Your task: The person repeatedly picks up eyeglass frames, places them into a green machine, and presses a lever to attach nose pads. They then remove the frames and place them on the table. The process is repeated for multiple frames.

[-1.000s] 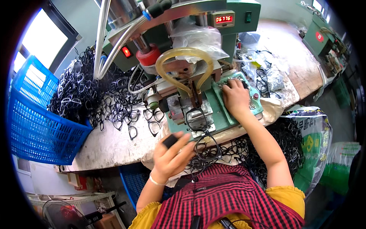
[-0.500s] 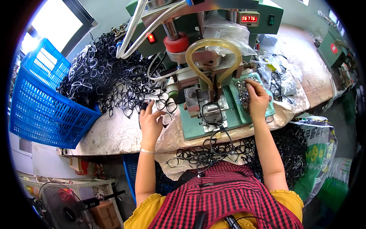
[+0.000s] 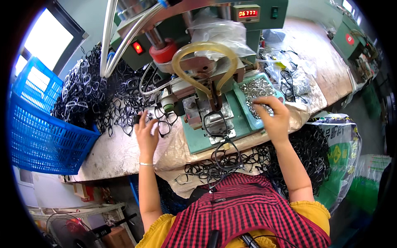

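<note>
My right hand is over the near right part of a pale green tray of small silvery metal parts. Its thumb and fingers come together at the tips; whatever is between them is too small to make out. Over the tabletop at left, my left hand has its fingers apart, with a dark covering or piece at one fingertip. Close to it lies a black eyeglass frame. Another black eyeglass frame hangs at the front of the green press, below its tool head.
A big heap of black eyeglass frames is at the back left, beside a blue plastic basket. More frames pile up along the near edge and right. A yellowish hose loops over the press. A fan stands lower left.
My right hand has drawn nearer to me across the tray, its fingertips still over the metal parts. The whole view has shifted, and the press's red counter display has changed.
</note>
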`<state>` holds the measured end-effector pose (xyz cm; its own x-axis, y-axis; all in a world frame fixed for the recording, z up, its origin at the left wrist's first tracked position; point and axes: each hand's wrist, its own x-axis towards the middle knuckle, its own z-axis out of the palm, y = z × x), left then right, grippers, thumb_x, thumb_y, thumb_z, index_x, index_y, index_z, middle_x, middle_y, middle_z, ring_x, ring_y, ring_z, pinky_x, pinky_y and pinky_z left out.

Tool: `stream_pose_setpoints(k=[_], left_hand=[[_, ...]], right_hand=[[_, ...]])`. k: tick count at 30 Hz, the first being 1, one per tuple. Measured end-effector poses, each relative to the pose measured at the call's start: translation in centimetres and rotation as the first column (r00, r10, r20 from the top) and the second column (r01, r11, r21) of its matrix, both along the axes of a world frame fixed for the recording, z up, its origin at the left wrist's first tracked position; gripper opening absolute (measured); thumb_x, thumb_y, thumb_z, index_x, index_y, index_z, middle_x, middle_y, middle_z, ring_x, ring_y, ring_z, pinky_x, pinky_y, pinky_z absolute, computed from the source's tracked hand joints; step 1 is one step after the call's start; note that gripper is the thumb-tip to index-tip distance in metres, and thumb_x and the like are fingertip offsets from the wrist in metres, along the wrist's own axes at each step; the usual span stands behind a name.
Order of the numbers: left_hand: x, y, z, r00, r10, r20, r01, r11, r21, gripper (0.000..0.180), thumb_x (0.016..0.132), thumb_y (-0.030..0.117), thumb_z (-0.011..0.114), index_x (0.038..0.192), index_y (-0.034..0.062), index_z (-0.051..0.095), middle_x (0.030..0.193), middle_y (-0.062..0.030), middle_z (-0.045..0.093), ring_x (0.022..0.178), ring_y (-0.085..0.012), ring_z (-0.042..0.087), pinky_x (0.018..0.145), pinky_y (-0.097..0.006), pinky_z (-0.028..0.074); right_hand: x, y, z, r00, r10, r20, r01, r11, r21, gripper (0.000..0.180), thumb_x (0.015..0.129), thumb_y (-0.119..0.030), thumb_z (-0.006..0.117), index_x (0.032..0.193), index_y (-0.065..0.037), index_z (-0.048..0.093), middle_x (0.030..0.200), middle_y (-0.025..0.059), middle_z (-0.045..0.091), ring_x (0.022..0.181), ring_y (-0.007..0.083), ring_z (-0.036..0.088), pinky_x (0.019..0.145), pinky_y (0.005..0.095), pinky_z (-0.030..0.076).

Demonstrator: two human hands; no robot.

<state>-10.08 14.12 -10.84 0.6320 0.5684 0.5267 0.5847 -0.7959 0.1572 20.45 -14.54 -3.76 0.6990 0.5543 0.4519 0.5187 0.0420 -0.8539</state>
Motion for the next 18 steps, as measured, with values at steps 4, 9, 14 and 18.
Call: stream_pose_setpoints(k=[4,9,14,18], left_hand=[[1.9,1.7,-3.0,0.999,0.033,0.002,-0.033,0.993,-0.114,0.015,0.078,0.014,0.076,0.092,0.0102,0.074,0.145,-0.0149,0.055,0.115,-0.0404,0.057,0.097,-0.045,0.045],[1.4,0.7,-2.4,0.986,0.037,0.163,-0.048,0.997,0.061,0.008,0.09,0.012,0.068,0.09,0.0042,0.07,0.136,-0.0145,0.062,0.125,-0.0363,0.056,0.102,-0.045,0.04],[2.0,-0.2,-0.7,0.632,0.192,0.751,0.22,0.884,-0.412,0.022,0.105,0.019,0.057,0.09,0.0027,0.062,0.079,-0.0016,0.062,0.07,-0.0091,0.053,0.066,-0.025,0.046],[5.2,-5.6,5.5,0.276,0.236,0.932,0.443,0.829,-0.341,0.019,0.107,0.016,0.05,0.098,0.0032,0.059,0.081,-0.0053,0.061,0.07,-0.011,0.056,0.068,-0.026,0.051]], right_hand=[[-1.9,5.5,1.1,0.989,0.105,0.107,-0.122,0.977,0.173,0.016,0.076,-0.002,0.073,0.092,-0.002,0.073,0.09,0.0117,0.072,0.085,0.0259,0.07,0.078,0.0336,0.053],[-4.2,5.9,0.6,0.977,0.156,-0.148,-0.119,0.965,0.234,0.033,0.08,-0.001,0.073,0.111,0.0,0.063,0.095,0.0074,0.069,0.089,0.0164,0.068,0.083,0.0292,0.052],[-5.0,6.3,1.4,0.872,0.348,-0.345,-0.23,0.912,0.339,0.044,0.083,0.0,0.071,0.123,0.003,0.054,0.104,0.0071,0.07,0.096,0.0117,0.066,0.092,0.0279,0.048],[-6.6,5.9,2.9,0.771,0.375,-0.515,-0.163,0.897,0.41,0.049,0.085,-0.001,0.069,0.129,0.004,0.049,0.108,0.0123,0.071,0.103,0.0146,0.065,0.101,0.0285,0.043]])
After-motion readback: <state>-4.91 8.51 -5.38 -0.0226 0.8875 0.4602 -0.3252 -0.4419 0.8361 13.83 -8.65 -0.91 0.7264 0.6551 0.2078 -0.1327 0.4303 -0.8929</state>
